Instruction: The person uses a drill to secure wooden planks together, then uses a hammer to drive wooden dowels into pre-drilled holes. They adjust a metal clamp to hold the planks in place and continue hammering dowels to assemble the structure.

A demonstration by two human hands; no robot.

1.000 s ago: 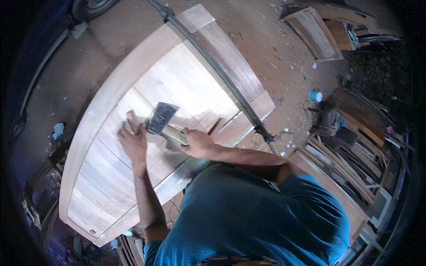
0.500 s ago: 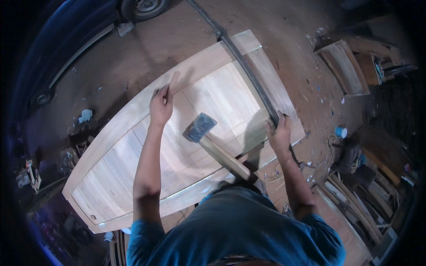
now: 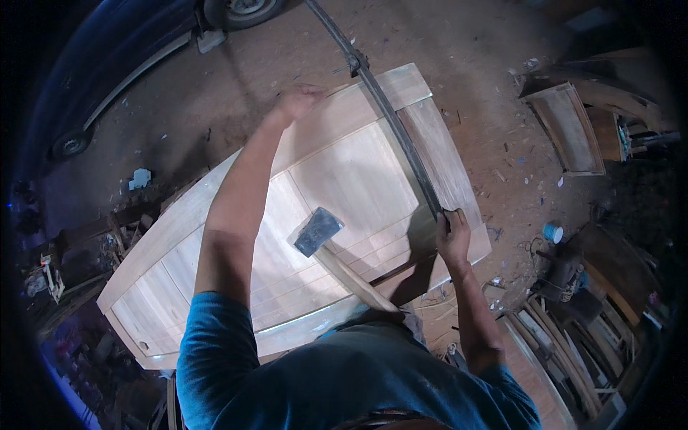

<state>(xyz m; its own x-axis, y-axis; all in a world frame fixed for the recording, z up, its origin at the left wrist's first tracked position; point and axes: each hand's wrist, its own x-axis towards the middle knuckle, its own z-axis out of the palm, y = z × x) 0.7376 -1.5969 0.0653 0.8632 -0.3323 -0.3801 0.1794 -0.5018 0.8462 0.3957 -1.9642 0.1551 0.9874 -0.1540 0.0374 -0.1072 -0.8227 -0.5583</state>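
A large pale wooden door panel (image 3: 358, 165) lies flat in front of me. Across its right end runs a long dark metal bar clamp (image 3: 401, 132). My right hand (image 3: 453, 236) is closed round the clamp's near end. My left hand (image 3: 299, 104) reaches to the panel's far edge, fingers closed and pointing right; a thin strip of wood (image 3: 340, 89) seems to poke out past them, mostly hidden. On the panel between my arms rests an axe (image 3: 317, 231), its dark head away from me and its wooden handle toward my body.
A dark vehicle with a wheel (image 3: 244, 11) stands at the far left. At the right are a wooden frame (image 3: 566, 132), a blue and white tub (image 3: 552, 233) and stacked timber offcuts (image 3: 566, 344). Scraps litter the brown ground.
My left hand has moved away from me and right, from above the panel to its far edge, with the wood strip. My right hand has come slightly nearer, still on the clamp.
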